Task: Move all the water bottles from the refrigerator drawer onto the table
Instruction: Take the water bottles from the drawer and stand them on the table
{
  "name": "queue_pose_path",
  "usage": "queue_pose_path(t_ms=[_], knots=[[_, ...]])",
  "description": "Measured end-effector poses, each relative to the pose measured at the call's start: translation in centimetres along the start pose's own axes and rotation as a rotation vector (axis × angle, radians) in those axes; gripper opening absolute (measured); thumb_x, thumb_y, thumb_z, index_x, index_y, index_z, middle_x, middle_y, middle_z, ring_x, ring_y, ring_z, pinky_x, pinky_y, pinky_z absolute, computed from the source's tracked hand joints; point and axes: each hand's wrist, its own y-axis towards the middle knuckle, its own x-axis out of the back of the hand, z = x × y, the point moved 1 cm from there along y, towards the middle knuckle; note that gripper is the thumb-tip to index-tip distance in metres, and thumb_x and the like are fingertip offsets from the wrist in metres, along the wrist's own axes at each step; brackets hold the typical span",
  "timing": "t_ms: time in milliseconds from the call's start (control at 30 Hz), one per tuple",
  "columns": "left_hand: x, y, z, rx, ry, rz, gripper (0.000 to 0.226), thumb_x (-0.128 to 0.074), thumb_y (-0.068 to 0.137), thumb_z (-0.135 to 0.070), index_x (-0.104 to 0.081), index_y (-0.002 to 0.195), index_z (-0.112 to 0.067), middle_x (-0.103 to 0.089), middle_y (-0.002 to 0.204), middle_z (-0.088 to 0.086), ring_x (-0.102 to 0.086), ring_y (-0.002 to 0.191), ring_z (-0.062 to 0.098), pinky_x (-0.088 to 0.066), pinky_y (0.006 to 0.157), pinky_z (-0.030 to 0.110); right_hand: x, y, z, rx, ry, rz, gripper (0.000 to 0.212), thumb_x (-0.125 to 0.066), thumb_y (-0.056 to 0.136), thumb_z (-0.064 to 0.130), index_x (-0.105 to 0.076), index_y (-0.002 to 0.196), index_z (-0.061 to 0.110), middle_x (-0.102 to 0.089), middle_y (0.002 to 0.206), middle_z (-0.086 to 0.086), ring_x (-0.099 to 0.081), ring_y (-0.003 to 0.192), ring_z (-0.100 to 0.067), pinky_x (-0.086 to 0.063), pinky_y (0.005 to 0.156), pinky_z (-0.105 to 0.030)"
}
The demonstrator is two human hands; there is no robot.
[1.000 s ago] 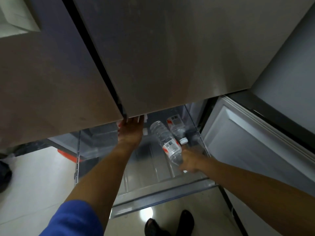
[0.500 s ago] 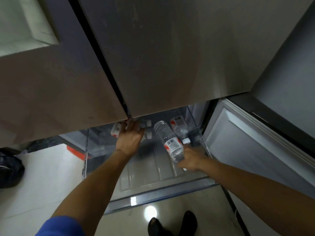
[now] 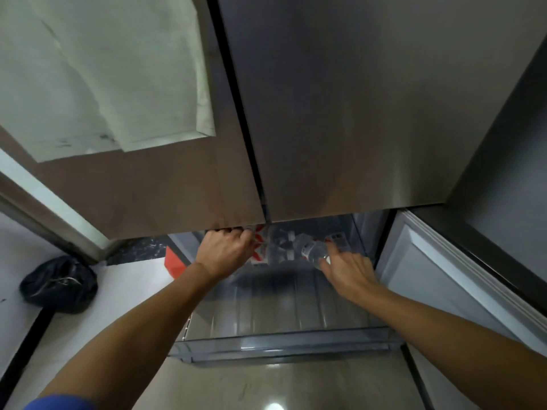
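Note:
The clear refrigerator drawer (image 3: 281, 344) is pulled out below the closed upper doors. At its back lie several water bottles, partly hidden under the door edge. My left hand (image 3: 223, 251) has its fingers curled round a bottle with a red and white label (image 3: 260, 251). My right hand (image 3: 347, 272) holds the end of a clear bottle (image 3: 313, 251) between thumb and fingers. This bottle points away from me. Another labelled bottle (image 3: 337, 239) lies just behind it at the back right.
The grey upper doors (image 3: 340, 113) overhang the back of the drawer. An open lower door (image 3: 438, 279) stands at the right. A black bag (image 3: 59, 287) sits on the pale floor at the left, and something red (image 3: 173, 261) lies beyond the drawer's left side.
Both hands have moved deeper toward the back of the drawer. My left hand has curled onto a labelled bottle. The clear bottle in my right hand has shifted back with it.

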Motion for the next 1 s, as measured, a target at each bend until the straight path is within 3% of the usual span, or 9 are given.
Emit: queue_pose_path(t_ms=[133,267,433,567,667,800,867,1000], knots=[[1.1,-2.8,-0.4,0.197,-0.111,0.142,0.029,-0.043,0.096,-0.042,-0.056,0.092,-0.017,-0.069,0.079,0.004,-0.057,0.055,0.021,-0.045,0.049,0.025,2.4,0.6,0.7,0.074,-0.035,-0.108,0.038,-0.034,0.098,0.04,-0.044,0.122,0.012,-0.07,0.097,-0.011,-0.066,0.083,-0.032,-0.04,0.061,-0.034],[3.5,-4.2,-0.9,0.367,-0.138,0.104,0.026,-0.044,0.096,-0.041,-0.05,0.092,-0.016,-0.069,0.086,0.006,-0.063,0.062,0.025,-0.054,0.058,0.035,5.1,0.3,2.2,0.148,-0.061,-0.119,0.032,-0.037,0.095,0.041,-0.048,0.101,0.012,-0.07,0.087,-0.011,-0.063,0.075,-0.033,-0.042,0.061,-0.035],[8.6,-6.8,0.8,0.504,-0.126,-0.034,0.024,-0.051,0.092,-0.041,-0.051,0.088,-0.018,-0.066,0.076,0.004,-0.055,0.054,0.02,-0.042,0.049,0.027,9.1,-2.2,6.3,0.269,-0.097,-0.178,0.035,-0.038,0.093,0.045,-0.049,0.105,0.014,-0.069,0.086,-0.009,-0.063,0.076,-0.031,-0.035,0.06,-0.034],[13.5,-11.6,2.9,0.649,-0.082,-0.202,0.024,-0.06,0.087,-0.035,-0.053,0.076,-0.014,-0.067,0.065,0.014,-0.06,0.051,0.034,-0.047,0.049,0.032,13.4,-5.1,11.5,0.369,-0.039,-0.3,0.034,-0.038,0.093,0.047,-0.048,0.103,0.017,-0.067,0.081,-0.005,-0.061,0.07,-0.029,-0.037,0.059,-0.033],[17.2,-17.5,3.6,0.745,-0.046,-0.269,0.024,-0.061,0.086,-0.032,-0.055,0.074,-0.013,-0.066,0.061,0.015,-0.06,0.05,0.035,-0.05,0.048,0.033,15.5,-8.3,16.1,0.448,-0.004,-0.382,0.029,-0.039,0.094,0.046,-0.047,0.099,0.018,-0.057,0.071,-0.001,-0.051,0.06,-0.025,-0.031,0.055,-0.031],[21.7,-28.5,2.9,0.848,-0.005,-0.272,0.024,-0.059,0.088,-0.032,-0.056,0.074,-0.013,-0.065,0.062,0.012,-0.059,0.05,0.033,-0.051,0.049,0.035,15.4,-14.3,23.2,0.588,0.063,-0.395,0.031,-0.04,0.093,0.047,-0.047,0.095,0.017,-0.055,0.068,-0.001,-0.052,0.057,-0.024,-0.037,0.052,-0.029],[23.6,-34.5,2.1,0.896,0.043,-0.235,0.023,-0.061,0.087,-0.03,-0.054,0.072,-0.014,-0.064,0.06,0.01,-0.058,0.049,0.033,-0.048,0.048,0.032,13.8,-17.6,27.1,0.674,0.065,-0.342,0.033,-0.04,0.093,0.049,-0.047,0.094,0.017,-0.051,0.068,0.0,-0.049,0.056,-0.021,-0.032,0.048,-0.026],[26.5,-46.4,0.5,0.999,0.113,-0.061,0.026,-0.062,0.084,-0.032,-0.055,0.068,-0.014,-0.064,0.058,0.006,-0.058,0.048,0.028,-0.048,0.045,0.031,9.3,-24.4,35.3,0.883,0.027,-0.233,0.043,-0.037,0.092,0.055,-0.054,0.096,0.015,-0.054,0.069,-0.001,-0.049,0.058,-0.021,-0.044,0.056,-0.031]])
